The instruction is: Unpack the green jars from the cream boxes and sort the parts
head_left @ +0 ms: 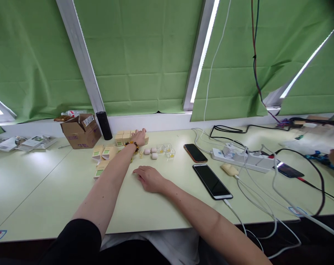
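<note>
Your left hand (139,137) is at the right end of the far row of small cream boxes (126,137), reaching over them; its fingertips are hidden, so you cannot tell whether it grips one. Pressing unevenly there could tip a box or push the row out of line. The beaded bracelet (136,147) on that wrist hangs low and could snag a box edge or drag the tiny yellow pieces (141,155) just to its right.

Your left forearm passes close by the nearer boxes (98,171); pulling back low and leftward could sweep them askew. Your right hand (148,179) lies palm down on the worktop (155,217), fingers loosely bent; anything beneath it is hidden. Sliding it far could roll the pale cylinders (154,156) into the clear cups (168,150). Your right forearm runs near the white phone's cable (234,212), so swinging it right could tug the white phone (212,182).
</note>
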Available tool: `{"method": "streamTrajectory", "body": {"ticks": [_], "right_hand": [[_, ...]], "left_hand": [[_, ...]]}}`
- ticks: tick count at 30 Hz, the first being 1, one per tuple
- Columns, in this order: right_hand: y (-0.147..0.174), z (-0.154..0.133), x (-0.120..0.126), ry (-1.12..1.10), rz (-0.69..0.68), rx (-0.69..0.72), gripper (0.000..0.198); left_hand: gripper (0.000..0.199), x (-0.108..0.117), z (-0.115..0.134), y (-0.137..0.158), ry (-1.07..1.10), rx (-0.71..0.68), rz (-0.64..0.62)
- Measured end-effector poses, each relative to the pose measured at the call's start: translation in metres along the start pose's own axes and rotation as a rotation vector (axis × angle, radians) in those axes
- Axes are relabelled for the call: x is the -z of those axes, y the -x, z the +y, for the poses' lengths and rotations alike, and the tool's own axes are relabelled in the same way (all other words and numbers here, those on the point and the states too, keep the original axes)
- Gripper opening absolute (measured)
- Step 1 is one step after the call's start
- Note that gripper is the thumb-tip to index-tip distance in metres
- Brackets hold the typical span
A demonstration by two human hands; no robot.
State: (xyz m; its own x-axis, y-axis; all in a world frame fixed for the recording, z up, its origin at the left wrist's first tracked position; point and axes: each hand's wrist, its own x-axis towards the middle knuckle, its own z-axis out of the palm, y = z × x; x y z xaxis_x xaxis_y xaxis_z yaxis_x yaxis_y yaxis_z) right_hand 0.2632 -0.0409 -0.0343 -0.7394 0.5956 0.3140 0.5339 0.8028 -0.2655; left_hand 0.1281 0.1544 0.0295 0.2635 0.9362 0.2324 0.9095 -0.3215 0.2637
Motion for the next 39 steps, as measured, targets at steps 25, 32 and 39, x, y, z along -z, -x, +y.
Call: {"method": "streamTrajectory", "body": {"ticks": [25, 32, 39], "right_hand": [[0.014, 0.018, 0.031, -0.416, 0.423, 0.004, 0.084], [0.011, 0.015, 0.024, -0.401, 0.347, 0.050, 0.085], [0.006, 0.023, 0.014, -0.439, 0.391, 0.016, 0.069]], "left_hand": [[0.063, 0.030, 0.011, 0.204, 1.551, 0.192, -0.132], [0.062, 0.014, 0.005, 0.216, 1.579, 0.251, -0.086], [0.040, 0.003, 0.002, 0.221, 1.728, 0.258, -0.070]]}}
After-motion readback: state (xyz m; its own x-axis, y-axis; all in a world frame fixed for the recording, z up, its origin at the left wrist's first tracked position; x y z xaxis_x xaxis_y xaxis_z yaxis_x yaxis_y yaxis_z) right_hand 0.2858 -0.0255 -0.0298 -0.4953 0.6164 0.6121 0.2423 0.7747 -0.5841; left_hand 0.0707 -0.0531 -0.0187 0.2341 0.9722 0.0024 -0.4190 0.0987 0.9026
